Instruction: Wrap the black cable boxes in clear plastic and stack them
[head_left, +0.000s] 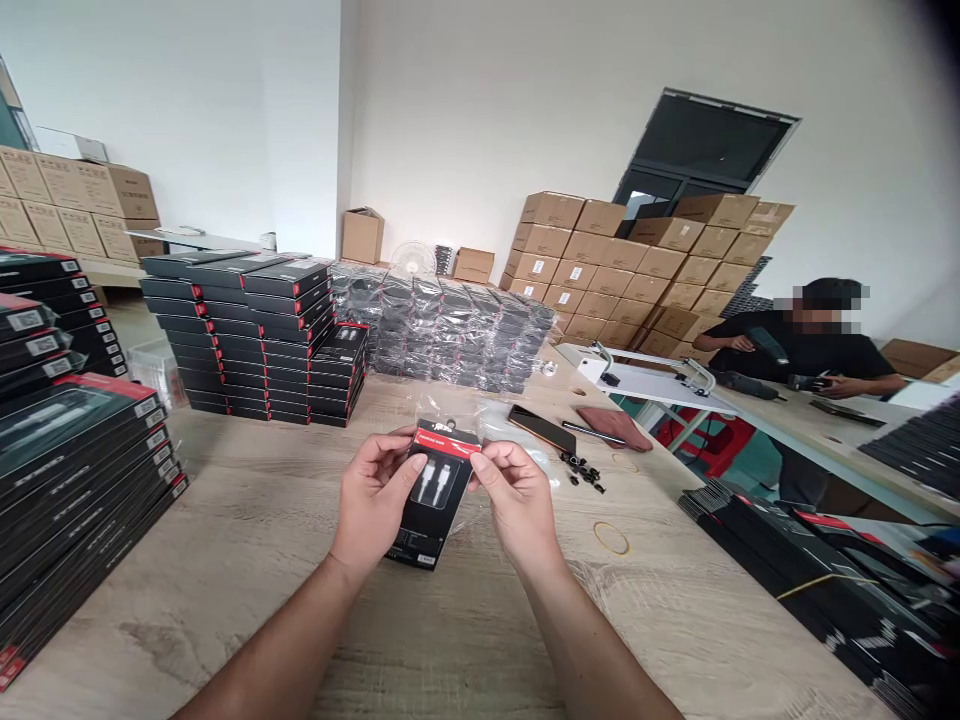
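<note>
A black and red cable box is held tilted over the wooden table, between my two hands. Its clear window shows two white cable connectors, and a hang tab stands at its top edge. My left hand pinches the left upper side, thumb on the front face. On the opposite side my right hand grips the upper right edge, thumb near the red band. The fingers behind the box are partly hidden. Just beyond the box lies a clear plastic bag.
Stacked black boxes and another stack stand left. Plastic-wrapped boxes line the back. A phone, small black pieces and a rubber band lie right. Banded flat black cartons sit beside the table. A person works opposite.
</note>
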